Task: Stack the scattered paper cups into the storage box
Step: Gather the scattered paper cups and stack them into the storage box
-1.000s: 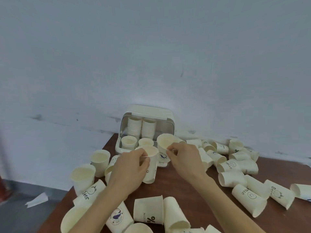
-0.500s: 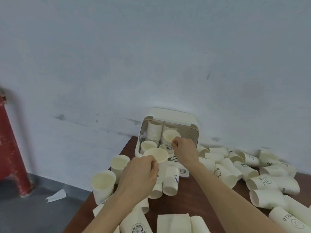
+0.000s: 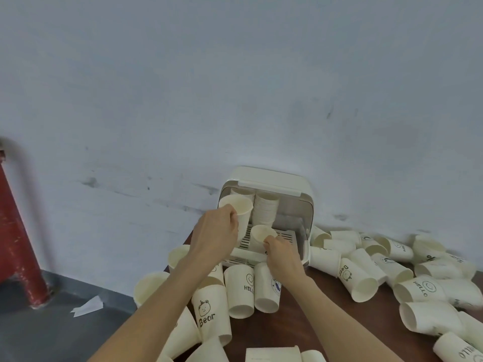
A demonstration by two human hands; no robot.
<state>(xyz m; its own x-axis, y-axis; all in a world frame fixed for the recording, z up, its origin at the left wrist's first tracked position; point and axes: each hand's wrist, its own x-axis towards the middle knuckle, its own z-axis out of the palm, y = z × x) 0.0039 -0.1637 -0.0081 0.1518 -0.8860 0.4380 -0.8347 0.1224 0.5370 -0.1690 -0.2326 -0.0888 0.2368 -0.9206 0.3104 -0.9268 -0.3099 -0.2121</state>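
Left hand (image 3: 214, 235): fingers wrapped round an upright cream paper cup (image 3: 239, 214), raised at the mouth of the cream plastic storage box (image 3: 271, 180), probably so it can drop onto a stack.
Right hand (image 3: 283, 254): fingers pinch the rim of a second cup (image 3: 261, 235) on the box's slatted floor, steadying it.
Stacks (image 3: 266, 210): nested at the back, saving room.
Scattered cups (image 3: 358, 282): lying on the brown worktop (image 3: 287, 327), most still unsorted.
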